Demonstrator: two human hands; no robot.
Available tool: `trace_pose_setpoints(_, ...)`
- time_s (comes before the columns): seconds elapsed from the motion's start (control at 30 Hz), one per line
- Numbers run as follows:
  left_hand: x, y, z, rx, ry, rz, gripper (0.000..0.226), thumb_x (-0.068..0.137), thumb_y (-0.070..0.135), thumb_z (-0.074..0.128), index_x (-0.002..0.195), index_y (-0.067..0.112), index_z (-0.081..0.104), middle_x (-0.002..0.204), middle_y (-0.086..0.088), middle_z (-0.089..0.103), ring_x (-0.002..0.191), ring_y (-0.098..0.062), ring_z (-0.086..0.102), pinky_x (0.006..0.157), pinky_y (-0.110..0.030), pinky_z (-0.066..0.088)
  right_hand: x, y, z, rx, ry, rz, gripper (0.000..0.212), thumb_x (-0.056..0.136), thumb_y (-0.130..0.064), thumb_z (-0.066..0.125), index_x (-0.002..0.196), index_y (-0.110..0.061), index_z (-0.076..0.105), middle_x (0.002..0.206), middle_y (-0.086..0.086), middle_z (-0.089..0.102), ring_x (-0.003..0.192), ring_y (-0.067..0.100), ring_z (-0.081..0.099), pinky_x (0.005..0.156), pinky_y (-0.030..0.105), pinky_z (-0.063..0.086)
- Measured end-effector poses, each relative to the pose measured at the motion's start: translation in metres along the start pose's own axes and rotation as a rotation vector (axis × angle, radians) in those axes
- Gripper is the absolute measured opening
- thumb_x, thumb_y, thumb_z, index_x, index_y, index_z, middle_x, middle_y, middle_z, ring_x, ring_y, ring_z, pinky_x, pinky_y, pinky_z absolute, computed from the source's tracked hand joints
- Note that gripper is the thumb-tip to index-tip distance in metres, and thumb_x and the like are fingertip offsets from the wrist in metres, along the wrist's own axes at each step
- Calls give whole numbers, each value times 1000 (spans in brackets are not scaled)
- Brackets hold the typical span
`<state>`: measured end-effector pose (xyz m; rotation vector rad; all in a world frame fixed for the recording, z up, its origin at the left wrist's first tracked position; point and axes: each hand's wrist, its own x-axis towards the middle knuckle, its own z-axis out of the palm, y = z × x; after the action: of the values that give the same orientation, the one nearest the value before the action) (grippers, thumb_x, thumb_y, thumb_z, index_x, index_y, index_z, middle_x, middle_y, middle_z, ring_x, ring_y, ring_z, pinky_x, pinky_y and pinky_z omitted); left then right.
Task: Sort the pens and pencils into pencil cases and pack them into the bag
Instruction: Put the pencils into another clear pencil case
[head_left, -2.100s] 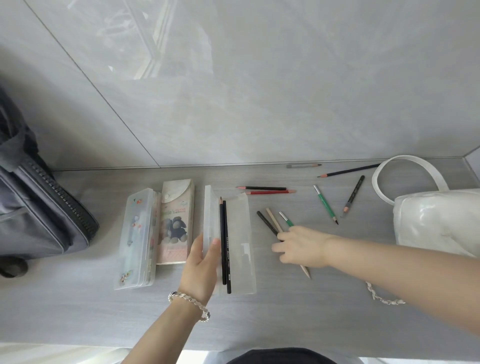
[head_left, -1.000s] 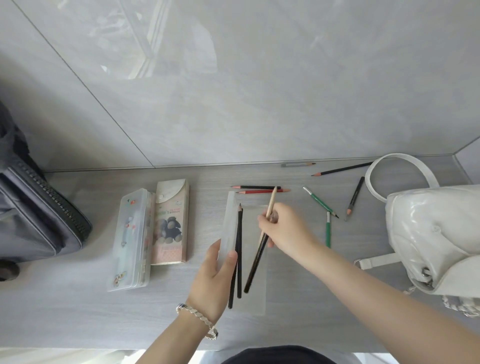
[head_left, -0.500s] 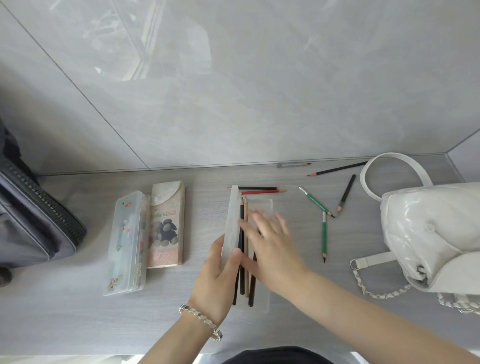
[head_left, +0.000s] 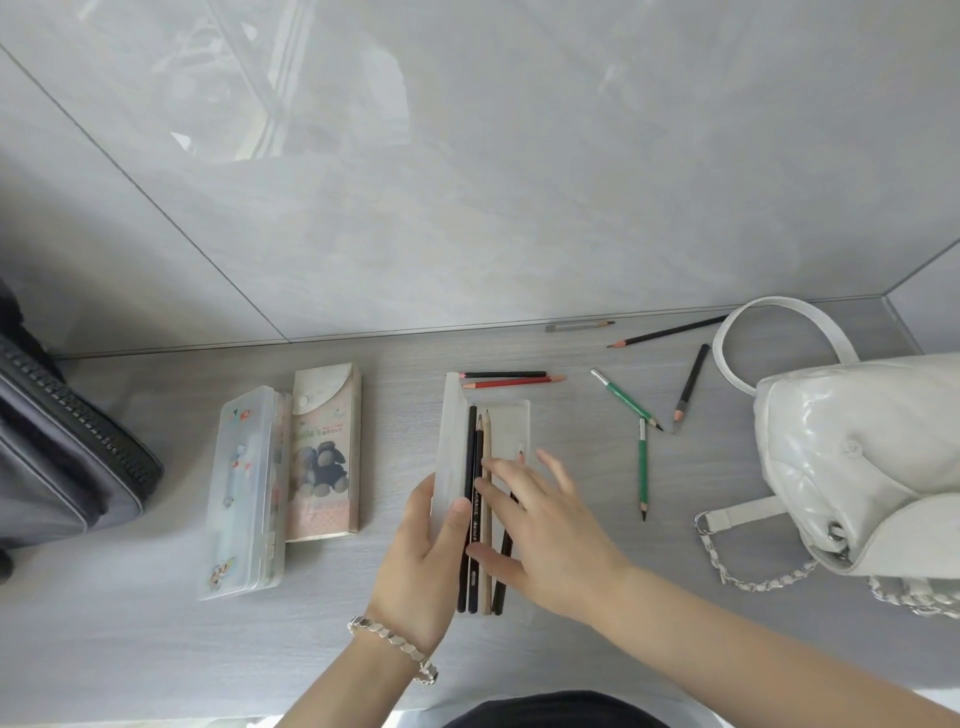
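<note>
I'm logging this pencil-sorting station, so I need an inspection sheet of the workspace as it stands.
Surface: grey wood-grain table.
Job's things: open clear case holding four pencils; two closed cases at left; seven loose pencils; white bag at right.
Clutter: nothing seen.
Hands: left hand steadies the case lid; right hand lies flat over the pencils.
Cables: nothing seen.
Surroundings: grey tiled wall; dark grey bag at far left.

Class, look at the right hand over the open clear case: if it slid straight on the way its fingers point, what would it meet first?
The right hand points up-left across the pencils in the clear case; it would probably meet the case's raised lid first, though depth is uncertain.
</note>
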<state>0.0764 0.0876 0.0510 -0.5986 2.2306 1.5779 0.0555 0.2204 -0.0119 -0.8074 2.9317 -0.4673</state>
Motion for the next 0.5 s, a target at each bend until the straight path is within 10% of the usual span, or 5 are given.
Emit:
trace_pose_setpoints(0.13, 2, 5, 2, -36, 30, -9, 25, 95, 29, 43, 117, 40, 41, 101, 28, 53, 107, -11, 55, 99, -38, 44, -1, -1, 1, -4, 38, -61, 58, 84, -52, 41, 113, -8, 63, 123, 8, 58, 116, 13, 46, 111, 43, 29)
trace_pose_setpoints(0.3, 8, 8, 4, -81, 62, -29, 37, 95, 29, 45, 129, 37, 37, 101, 22, 52, 113, -15, 53, 104, -44, 41, 1, 12, -11, 383, 95, -14, 52, 94, -47, 32, 118, -9, 56, 136, 8, 48, 124, 14, 37, 108, 12, 19)
trace_pose_setpoints(0.43, 16, 11, 5, -24, 55, 9, 33, 95, 27, 44, 128, 29, 41, 88, 25, 53, 83, 5, 53, 92, -37, 47, 9, 61, -16, 377, 374, 415, 33, 86, -27, 54, 112, -8, 58, 116, 13, 57, 112, 25, 51, 96, 19, 32)
trace_pose_setpoints(0.5, 19, 13, 7, -9, 47, 9, 28, 95, 28, 43, 123, 31, 43, 86, 23, 55, 78, 5, 53, 87, -36, 48, 12, 84, -22, 301, 207, 737, 42, 85, -17, 58, 124, -5, 46, 118, 17, 52, 110, 33, 52, 89, 32, 38)
